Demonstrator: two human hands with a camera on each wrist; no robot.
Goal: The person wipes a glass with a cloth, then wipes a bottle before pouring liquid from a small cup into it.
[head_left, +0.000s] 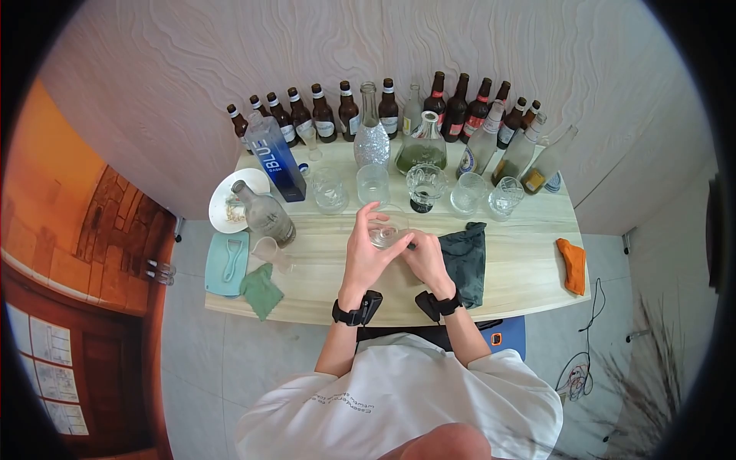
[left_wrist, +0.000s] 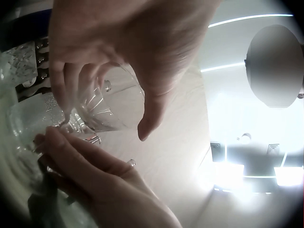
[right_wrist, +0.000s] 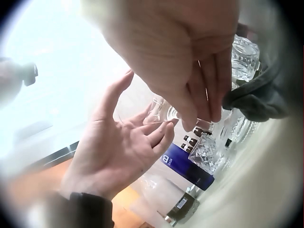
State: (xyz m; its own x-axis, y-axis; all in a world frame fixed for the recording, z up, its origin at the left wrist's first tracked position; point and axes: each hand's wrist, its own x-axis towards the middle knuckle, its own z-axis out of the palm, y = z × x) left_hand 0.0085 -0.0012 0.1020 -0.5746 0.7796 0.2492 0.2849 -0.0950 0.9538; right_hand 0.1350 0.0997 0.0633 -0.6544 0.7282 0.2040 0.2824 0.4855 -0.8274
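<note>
A clear glass (head_left: 386, 231) is held above the near middle of the table, tilted. My left hand (head_left: 366, 257) curls its fingers and thumb round the glass bowl (left_wrist: 116, 104). At the narrow end, my right hand (head_left: 424, 259) pinches the glass with its fingertips; in the right wrist view the glass (right_wrist: 160, 111) lies between both hands. A dark green cloth (head_left: 466, 270) lies just right of my right hand. Its folded edge (right_wrist: 259, 97) shows beside the right fingers in the right wrist view; whether they grip it I cannot tell.
Several tumblers (head_left: 330, 192) stand across the middle, before a decanter (head_left: 422, 153) and brown bottles (head_left: 323, 119). At left are a blue bottle (head_left: 280, 165), grey bottle (head_left: 267, 215), white plate (head_left: 224, 208), peeler (head_left: 232, 261) and green cloth (head_left: 262, 291). An orange cloth (head_left: 572, 266) lies right.
</note>
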